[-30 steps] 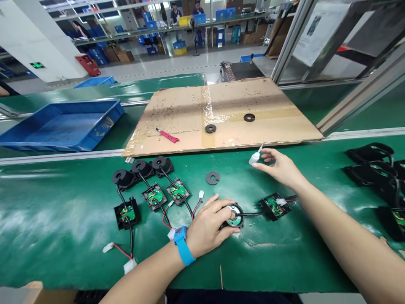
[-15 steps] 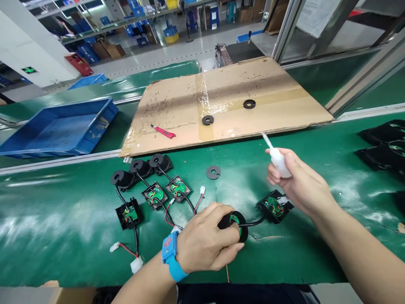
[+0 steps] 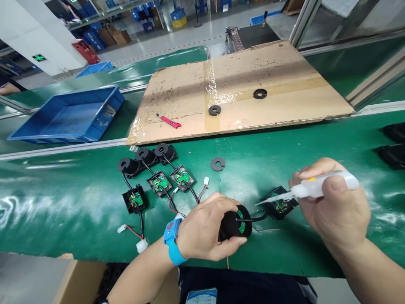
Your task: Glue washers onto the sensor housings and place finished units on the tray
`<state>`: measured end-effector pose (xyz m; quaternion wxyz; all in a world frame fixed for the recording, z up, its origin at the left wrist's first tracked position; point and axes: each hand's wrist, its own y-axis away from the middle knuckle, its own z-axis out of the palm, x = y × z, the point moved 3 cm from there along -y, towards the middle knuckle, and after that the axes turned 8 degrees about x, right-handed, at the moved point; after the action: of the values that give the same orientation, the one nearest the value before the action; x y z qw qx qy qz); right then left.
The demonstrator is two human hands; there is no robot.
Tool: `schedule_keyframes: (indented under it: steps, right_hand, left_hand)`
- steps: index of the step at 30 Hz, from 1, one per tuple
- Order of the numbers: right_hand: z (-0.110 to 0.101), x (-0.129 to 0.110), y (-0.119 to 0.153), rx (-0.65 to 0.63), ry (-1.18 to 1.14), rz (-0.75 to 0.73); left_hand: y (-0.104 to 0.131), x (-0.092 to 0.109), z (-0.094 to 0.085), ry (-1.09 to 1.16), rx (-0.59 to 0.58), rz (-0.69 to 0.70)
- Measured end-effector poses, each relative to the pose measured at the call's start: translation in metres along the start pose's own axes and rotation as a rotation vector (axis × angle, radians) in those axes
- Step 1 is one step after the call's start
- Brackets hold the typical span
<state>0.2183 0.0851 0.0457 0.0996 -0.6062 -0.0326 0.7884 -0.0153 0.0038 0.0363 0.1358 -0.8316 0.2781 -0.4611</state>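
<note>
My left hand, with a blue wrist strap, grips a round black housing tipped on its side. Its open face turns right and shows a green circuit board inside. A black cable runs from it to an open square black box holding another board. My right hand is closed round a white glue bottle. The bottle's long thin nozzle points left, its tip above the cable and apart from the housing. A grey slotted foam ring lies on the green bench beyond my left hand.
Several finished-looking housings with cabled boxes stand at left. Behind, a cardboard sheet carries a red utility knife and two black rings. A blue tray sits at far left; black parts lie at right.
My right hand has moved right and turned the bottle from upward-pointing to nearly level, nozzle leftward. My left hand has tilted the housing so its open face shows more.
</note>
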Motion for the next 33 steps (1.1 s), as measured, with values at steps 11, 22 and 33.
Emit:
schedule_keyframes:
  steps: [11, 22, 33]
  right_hand:
    - [-0.005, -0.009, 0.024, -0.321, 0.266, -0.463]
    - [0.003, -0.016, 0.022, -0.346, 0.383, -0.527]
    - [0.004, -0.013, 0.021, -0.364, 0.368, -0.504]
  left_hand:
    - [0.005, -0.001, 0.002, 0.029, 0.015, -0.087]
    - [0.005, -0.003, 0.002, 0.070, 0.001, -0.120]
    - [0.007, -0.005, 0.003, 0.089, -0.005, -0.128]
